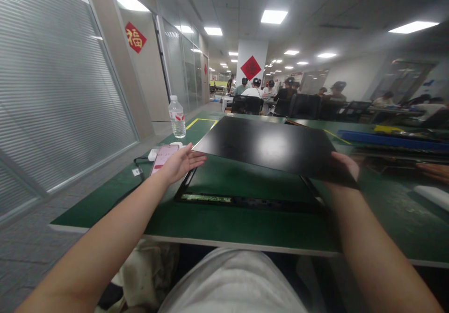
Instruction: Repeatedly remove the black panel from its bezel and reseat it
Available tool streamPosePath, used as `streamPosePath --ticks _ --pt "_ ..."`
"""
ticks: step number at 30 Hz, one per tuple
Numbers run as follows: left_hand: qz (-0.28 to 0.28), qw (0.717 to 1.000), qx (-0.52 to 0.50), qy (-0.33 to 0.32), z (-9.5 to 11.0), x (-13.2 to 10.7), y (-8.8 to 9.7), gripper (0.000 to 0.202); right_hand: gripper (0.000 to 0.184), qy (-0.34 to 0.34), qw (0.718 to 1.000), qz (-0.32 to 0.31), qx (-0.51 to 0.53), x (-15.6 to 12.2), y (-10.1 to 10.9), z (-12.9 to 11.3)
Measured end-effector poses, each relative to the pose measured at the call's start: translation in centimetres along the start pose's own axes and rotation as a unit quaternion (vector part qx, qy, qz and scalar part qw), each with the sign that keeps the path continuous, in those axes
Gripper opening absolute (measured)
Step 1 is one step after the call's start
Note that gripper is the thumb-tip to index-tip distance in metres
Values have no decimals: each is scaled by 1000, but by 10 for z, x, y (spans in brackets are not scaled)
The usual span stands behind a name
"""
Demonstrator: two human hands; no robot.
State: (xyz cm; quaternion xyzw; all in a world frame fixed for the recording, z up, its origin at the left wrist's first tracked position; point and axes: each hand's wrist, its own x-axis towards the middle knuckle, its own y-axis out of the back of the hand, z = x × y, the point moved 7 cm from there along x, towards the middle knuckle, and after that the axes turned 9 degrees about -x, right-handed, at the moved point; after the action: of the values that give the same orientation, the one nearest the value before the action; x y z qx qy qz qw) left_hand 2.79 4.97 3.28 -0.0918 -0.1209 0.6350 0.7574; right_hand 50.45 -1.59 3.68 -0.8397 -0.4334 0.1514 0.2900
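Observation:
A flat, dark, glossy panel, which looks like a display screen panel, is held tilted above the table between both hands. My left hand grips its left edge, thumb on top and fingers beneath. At the right edge, my right hand is closed around the side, partly hidden by the panel and blurred. Below the panel a thin black rectangular frame lies on the green table; a green circuit strip runs along its near side. The panel covers the frame's far part.
A phone and a water bottle stand left of the panel, with a black cable nearby. Right, a blue strip and a white object lie on the green table. Another person's hand shows at the right edge.

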Motion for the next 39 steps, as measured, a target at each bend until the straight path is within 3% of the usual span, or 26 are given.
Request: streamPosePath --ticks 8,14,17,20,25,29,32,34,39 --pt "2 981 -192 42 4 -3 -1 34 18 -29 1000 -3 0 16 9 11" --pt "-1 976 -209 53 4 -6 -4 34 18 -18 999 -12 -33 15 9 8" --pt "-19 978 -200 50 6 -8 -8 36 19 -47 996 -24 -74 7 3 11" --pt "3 980 -199 27 8 -10 -6 38 14 -63 988 -20 -137 0 -1 13" --pt "15 971 -237 -11 14 -9 -2 37 16 -132 959 -84 -235 -9 -11 28" --pt "34 964 -261 -43 18 -3 10 28 22 -194 893 -147 -378 -15 -14 49" --pt "35 966 -251 -56 21 0 16 30 24 -250 856 -174 -417 -18 -12 64" --pt "35 968 -240 -65 23 1 18 33 23 -256 861 -174 -404 -16 -10 66" --pt "13 975 -210 -72 25 1 14 35 15 -185 883 -157 -401 -1 -5 58"
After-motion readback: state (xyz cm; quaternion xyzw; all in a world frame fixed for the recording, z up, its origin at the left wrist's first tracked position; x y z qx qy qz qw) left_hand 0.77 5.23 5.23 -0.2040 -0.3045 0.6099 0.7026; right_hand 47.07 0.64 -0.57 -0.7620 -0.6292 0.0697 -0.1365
